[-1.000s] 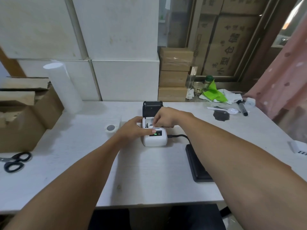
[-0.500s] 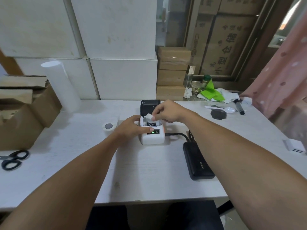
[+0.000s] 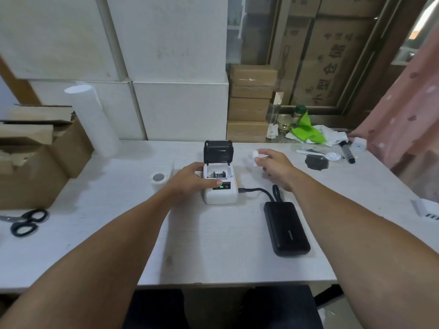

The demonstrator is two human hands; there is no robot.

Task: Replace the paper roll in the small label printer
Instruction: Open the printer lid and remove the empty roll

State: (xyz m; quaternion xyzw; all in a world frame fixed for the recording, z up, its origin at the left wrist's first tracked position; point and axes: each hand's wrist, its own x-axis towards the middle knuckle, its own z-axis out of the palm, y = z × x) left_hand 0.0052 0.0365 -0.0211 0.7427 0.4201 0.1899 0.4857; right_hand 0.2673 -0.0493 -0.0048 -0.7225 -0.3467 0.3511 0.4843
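My left hand (image 3: 190, 180) grips the left side of the white label printer (image 3: 220, 186), thumb on its front edge; the black lid (image 3: 218, 152) stands open behind my fingers. My right hand (image 3: 275, 166), raised to the printer's right, pinches a small white paper roll (image 3: 254, 158) above the worktop (image 3: 213, 245).

Smooth white plastic printer (image 3: 221, 194), matt black power bank (image 3: 287, 229), pale wood-grain table (image 3: 213, 245).
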